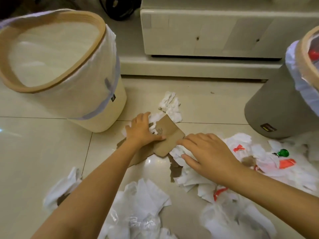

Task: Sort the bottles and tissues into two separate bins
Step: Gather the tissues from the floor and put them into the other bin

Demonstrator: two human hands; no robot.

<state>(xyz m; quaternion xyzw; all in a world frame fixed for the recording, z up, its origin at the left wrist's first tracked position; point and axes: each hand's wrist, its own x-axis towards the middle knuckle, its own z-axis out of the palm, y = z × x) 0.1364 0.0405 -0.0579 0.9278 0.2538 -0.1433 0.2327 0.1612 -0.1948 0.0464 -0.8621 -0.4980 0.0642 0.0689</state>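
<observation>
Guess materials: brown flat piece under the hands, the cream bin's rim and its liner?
Brown piece: likely thin cardboard, matte, creased with torn edges. Cream bin rim: smooth tan band, wood-look or plastic, unclear. Liner: thin translucent plastic film, wrinkled over the rim.

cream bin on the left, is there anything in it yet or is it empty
Looks empty: the cream bin stands upright and only smooth white liner shows through its tan rim. The very bottom is out of view.

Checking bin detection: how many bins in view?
2. A cream bin with a tan rim stands far left, beside the left hand. A grey bin stands at the right edge, partly cut off by the frame, with something red inside. No others visible.
</observation>
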